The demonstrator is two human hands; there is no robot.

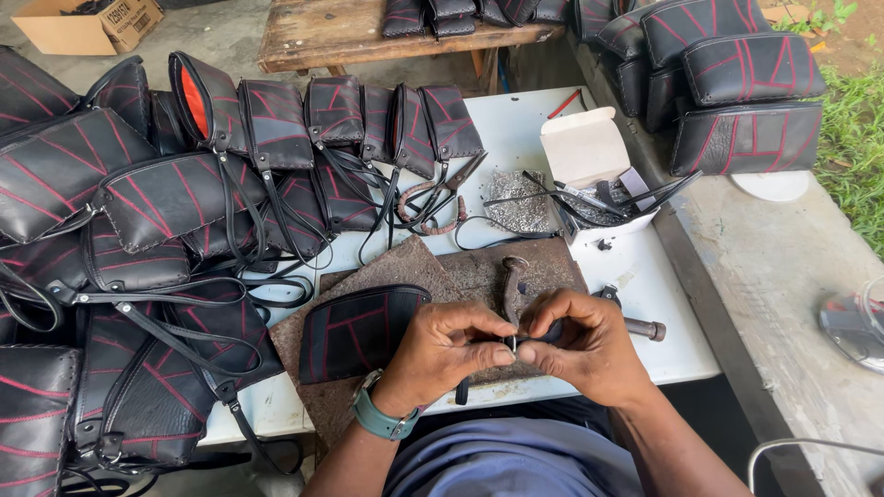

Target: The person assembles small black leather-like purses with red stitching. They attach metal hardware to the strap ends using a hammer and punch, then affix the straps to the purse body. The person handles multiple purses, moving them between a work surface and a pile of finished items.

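My left hand (448, 347) and my right hand (582, 342) meet fingertip to fingertip over a brown mat (405, 262), pinching a small metal part (512, 343) between them. The left wrist wears a teal watch (382, 419). Just left of my hands a black pouch with red stitching (354, 331) lies on the mat. An upright rusty metal post (512, 281) stands just behind my fingers. What exactly the small part joins to is hidden by my fingers.
Many black red-stitched pouches with straps (138, 239) pile up on the left. Pliers (437, 198), a heap of small metal fittings (518, 202), an open white box (589, 170) and a hammer head (645, 328) lie on the white table (516, 124). More bags (737, 83) are stacked at the right.
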